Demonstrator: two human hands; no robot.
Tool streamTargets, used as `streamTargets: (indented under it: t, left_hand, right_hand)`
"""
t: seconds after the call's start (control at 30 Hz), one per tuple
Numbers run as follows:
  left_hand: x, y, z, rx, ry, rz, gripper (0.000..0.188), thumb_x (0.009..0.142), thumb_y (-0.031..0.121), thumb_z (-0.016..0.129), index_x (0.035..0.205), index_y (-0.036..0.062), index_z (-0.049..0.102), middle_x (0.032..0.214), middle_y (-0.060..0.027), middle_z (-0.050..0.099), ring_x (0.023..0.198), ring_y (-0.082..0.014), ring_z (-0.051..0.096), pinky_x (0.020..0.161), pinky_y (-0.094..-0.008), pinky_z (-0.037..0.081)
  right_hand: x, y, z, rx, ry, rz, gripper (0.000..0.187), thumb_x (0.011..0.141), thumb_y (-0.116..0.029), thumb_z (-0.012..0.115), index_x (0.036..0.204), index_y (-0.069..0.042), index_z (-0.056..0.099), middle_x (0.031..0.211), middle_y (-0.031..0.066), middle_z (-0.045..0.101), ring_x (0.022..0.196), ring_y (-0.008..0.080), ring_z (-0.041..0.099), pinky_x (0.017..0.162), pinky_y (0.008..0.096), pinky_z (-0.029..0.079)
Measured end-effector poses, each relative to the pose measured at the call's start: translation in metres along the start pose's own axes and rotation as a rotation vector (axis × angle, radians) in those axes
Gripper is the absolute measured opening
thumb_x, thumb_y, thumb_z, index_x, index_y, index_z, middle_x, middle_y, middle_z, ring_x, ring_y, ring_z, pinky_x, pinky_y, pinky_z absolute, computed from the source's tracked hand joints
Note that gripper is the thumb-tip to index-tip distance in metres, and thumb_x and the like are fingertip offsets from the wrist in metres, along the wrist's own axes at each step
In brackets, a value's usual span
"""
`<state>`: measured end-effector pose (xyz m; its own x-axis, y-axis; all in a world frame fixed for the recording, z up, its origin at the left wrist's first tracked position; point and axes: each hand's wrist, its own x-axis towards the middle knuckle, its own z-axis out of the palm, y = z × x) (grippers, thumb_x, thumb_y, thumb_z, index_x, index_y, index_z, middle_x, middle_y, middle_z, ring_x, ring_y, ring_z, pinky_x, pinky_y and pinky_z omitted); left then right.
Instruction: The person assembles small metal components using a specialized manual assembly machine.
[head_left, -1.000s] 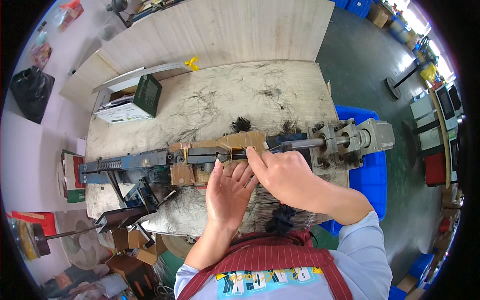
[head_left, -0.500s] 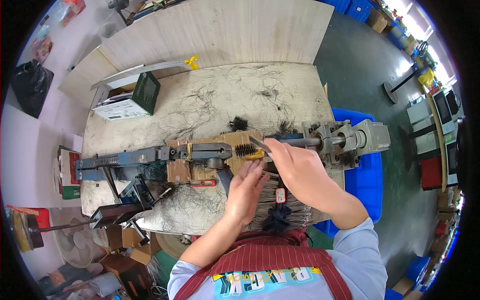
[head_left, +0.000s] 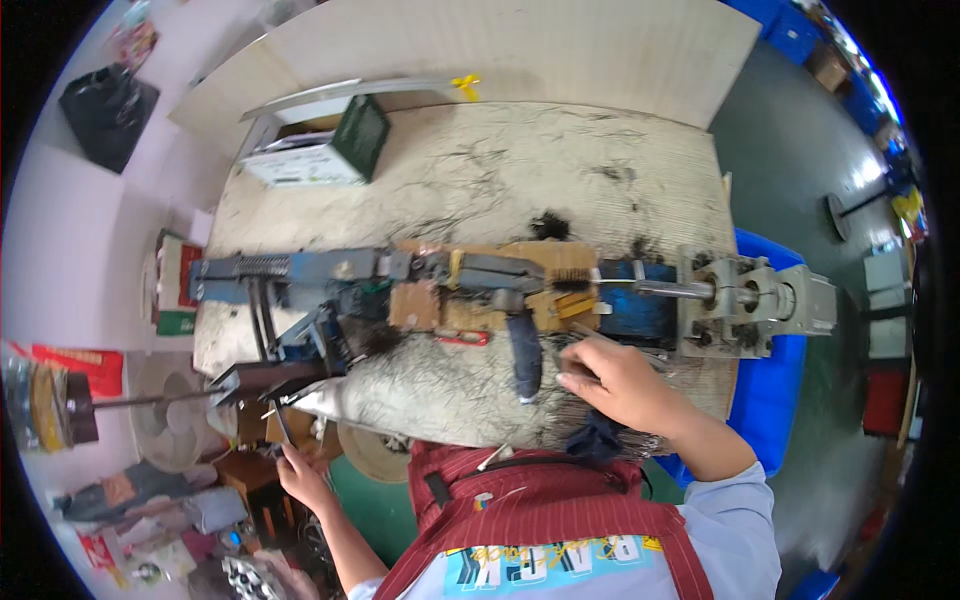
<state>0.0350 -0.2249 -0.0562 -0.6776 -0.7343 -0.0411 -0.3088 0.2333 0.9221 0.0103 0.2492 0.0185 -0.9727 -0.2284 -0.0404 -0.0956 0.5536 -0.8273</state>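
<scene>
My right hand (head_left: 625, 388) hovers over the near right of the bench, above a bundle of thin metal wires (head_left: 645, 440). Its fingers are curled in, and whatever they hold is hidden. My left hand (head_left: 305, 482) is low at the left, beyond the bench's near edge, fingers closed at the lower end of a thin dark strip (head_left: 281, 425); blur hides whether it grips this. A black bristle brush (head_left: 573, 275) lies in line between the long clamp jaws (head_left: 505, 272) and the steel shaft (head_left: 675, 289) of a bench machine. Beneath the brush is a yellowish piece (head_left: 574, 304).
A dark-wrapped lever (head_left: 525, 355) points toward me, beside a red-handled tool (head_left: 463, 338). Loose bristles litter the bench (head_left: 480, 190). An open box (head_left: 325, 150) stands at the back left. A blue bin (head_left: 770, 390) is at the right, and a fan (head_left: 165, 410) at the left.
Both hands have left the brush. My left hand swung down and left past the bench edge; my right hand drew back toward me. The flat metal tool no longer shows. The view has shifted.
</scene>
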Motion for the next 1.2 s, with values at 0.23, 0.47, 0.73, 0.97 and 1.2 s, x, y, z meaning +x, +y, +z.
streamTargets:
  t: [0.23,0.47,0.73,0.97,1.2]
  left_hand:
    - [-0.016,-0.01,0.021,-0.031,0.002,0.214,0.019,0.096,0.02,0.06,0.094,0.0012,0.055,0.084,-0.0084,0.066,0.065,-0.0139,0.066,0.054,-0.0246,0.053]
    - [-0.056,0.058,0.017,0.176,-0.013,0.202,0.014,0.094,0.013,0.061,0.098,-0.0001,0.058,0.081,-0.0062,0.064,0.062,-0.0105,0.061,0.052,-0.0236,0.051]
    - [-0.164,0.176,0.163,0.284,-0.792,1.7,0.039,0.076,0.015,0.069,0.115,0.0127,0.067,0.118,-0.0105,0.057,0.081,-0.0167,0.055,0.069,-0.0283,0.045]
    - [-0.153,0.159,0.172,-0.018,-0.668,1.549,0.029,0.079,0.014,0.068,0.106,0.0026,0.064,0.102,-0.0144,0.062,0.064,-0.0205,0.059,0.056,-0.0338,0.05]
    - [-0.092,0.118,0.158,-0.5,-0.709,0.179,0.015,0.099,0.008,0.043,0.107,-0.0021,0.052,0.094,-0.015,0.062,0.064,-0.0192,0.063,0.051,-0.0287,0.051]
  right_hand:
    - [0.036,0.008,0.047,0.101,-0.072,0.153,0.051,0.086,-0.03,0.069,0.113,0.006,0.044,0.086,0.0254,0.062,0.081,0.0409,0.064,0.069,0.0461,0.05]
    - [-0.001,-0.048,0.005,0.089,0.018,0.238,0.045,0.087,-0.023,0.067,0.111,0.007,0.043,0.085,0.028,0.061,0.077,0.0436,0.063,0.065,0.0475,0.049]
    - [0.031,-0.039,-0.045,-0.985,0.458,-0.206,0.025,0.074,-0.011,0.063,0.097,-0.001,0.06,0.087,0.0076,0.063,0.087,0.0254,0.062,0.063,0.032,0.054]
    - [0.041,-0.009,-0.062,-1.038,0.186,-0.281,0.007,0.074,-0.013,0.061,0.077,-0.009,0.056,0.078,0.0017,0.056,0.085,0.0183,0.058,0.059,0.0297,0.052]
    - [0.112,0.004,-0.082,-1.076,-0.079,0.028,0.008,0.074,-0.01,0.064,0.08,-0.006,0.067,0.078,0.0107,0.069,0.085,0.0269,0.067,0.062,0.0384,0.055]
